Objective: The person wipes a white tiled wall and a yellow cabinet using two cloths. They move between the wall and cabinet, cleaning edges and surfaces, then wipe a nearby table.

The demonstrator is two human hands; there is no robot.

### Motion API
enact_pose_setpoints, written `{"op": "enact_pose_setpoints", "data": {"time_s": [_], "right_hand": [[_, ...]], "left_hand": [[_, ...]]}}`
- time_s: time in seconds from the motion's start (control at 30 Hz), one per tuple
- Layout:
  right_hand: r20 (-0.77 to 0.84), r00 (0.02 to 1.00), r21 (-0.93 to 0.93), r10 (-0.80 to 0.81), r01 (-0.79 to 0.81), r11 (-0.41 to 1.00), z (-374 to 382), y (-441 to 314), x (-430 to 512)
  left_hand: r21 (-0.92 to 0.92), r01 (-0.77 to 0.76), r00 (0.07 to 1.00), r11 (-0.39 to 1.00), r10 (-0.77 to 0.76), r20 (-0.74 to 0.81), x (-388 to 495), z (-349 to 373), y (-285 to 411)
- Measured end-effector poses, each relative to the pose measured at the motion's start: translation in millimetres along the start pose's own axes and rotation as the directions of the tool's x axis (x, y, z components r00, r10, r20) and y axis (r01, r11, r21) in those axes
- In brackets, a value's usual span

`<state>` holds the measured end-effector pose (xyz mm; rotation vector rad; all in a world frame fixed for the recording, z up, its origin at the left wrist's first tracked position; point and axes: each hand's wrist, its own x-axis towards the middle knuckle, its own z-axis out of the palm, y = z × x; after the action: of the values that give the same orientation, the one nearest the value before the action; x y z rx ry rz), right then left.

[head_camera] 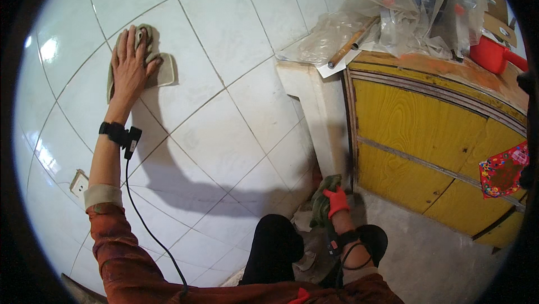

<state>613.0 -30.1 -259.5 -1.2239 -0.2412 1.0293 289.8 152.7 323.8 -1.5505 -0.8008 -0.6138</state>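
Observation:
My bare left hand (128, 62) presses a grey-green cloth (162, 72) against the white tiled wall (202, 123). Part of the cloth is bunched by the fingertips, and a flat corner sticks out past the thumb. Lower down, my right hand (337, 202) wears a red glove and grips a dark green cloth (321, 203). That cloth hangs beside my knee, near the foot of a white upright panel (330, 135). Black straps with small devices and cables sit on both wrists.
A yellow wooden cabinet (414, 106) stands at the right. Its top carries plastic bags (404, 13), a wooden-handled tool (349, 45) and a red plastic container (490, 54). Red patterned fabric (503, 171) hangs at its front. A wall socket (79, 185) is at lower left, above concrete floor (425, 262) level.

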Motion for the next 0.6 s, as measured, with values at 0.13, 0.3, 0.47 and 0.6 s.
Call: {"op": "enact_pose_setpoints", "data": {"time_s": [0.13, 0.3, 0.47, 0.6], "right_hand": [[0.016, 1.0, 0.026, 0.021, -0.021, 0.999, 7, 1, -1], [0.128, 0.992, 0.131, -0.011, -0.005, 0.991, 12, -4, -7], [0.094, 0.995, 0.077, 0.028, -0.035, 0.996, 16, -14, -16], [0.134, 0.99, 0.192, 0.043, -0.068, 0.979, 18, -27, -25]], "left_hand": [[-0.019, -0.07, 0.996, 0.997, 0.069, -0.052, 31, 27, 34], [-0.108, -0.159, 0.97, 0.981, 0.135, -0.203, 61, 56, 76], [-0.108, -0.168, 0.962, 0.98, 0.14, -0.233, 85, 85, 117], [-0.114, -0.158, 0.968, 0.981, 0.131, -0.214, 108, 109, 153]]}}
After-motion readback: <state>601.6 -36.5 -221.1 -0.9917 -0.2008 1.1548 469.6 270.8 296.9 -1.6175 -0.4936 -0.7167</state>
